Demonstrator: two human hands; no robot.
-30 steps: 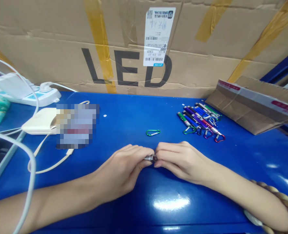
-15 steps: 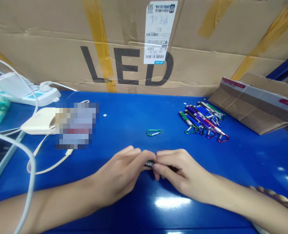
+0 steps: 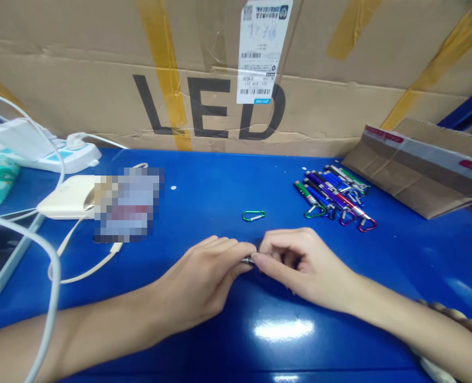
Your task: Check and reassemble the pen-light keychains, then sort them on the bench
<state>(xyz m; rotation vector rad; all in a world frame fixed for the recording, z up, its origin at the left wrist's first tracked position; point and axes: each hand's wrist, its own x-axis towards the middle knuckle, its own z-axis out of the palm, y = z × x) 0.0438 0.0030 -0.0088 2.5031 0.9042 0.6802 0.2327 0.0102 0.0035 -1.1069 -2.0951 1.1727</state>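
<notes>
Two bare hands meet above a glossy blue table (image 3: pixel 204 351). The left hand (image 3: pixel 209 276) is closed, thumb and forefinger clamped on a small ridged metal cylinder (image 3: pixel 247 260), which sits between the two hands near the table's middle. The right hand (image 3: pixel 303 266) is loosely curled, its thumb tip pressed to the cylinder's right end; fingers cover most of the piece, so it may be one end of a longer tube.

Just beyond the hands lies a green carabiner clip (image 3: pixel 247 214). Farther right is a cluster of penlights (image 3: pixel 331 192) in green, blue, purple and red, with carabiners at their near ends. Beside them stands a small brown carton (image 3: pixel 403 178). At left are a cream-coloured device (image 3: pixel 70 197) and a white power strip (image 3: pixel 74 158). Behind everything rises a large cardboard box (image 3: pixel 100 106) printed "LED".
</notes>
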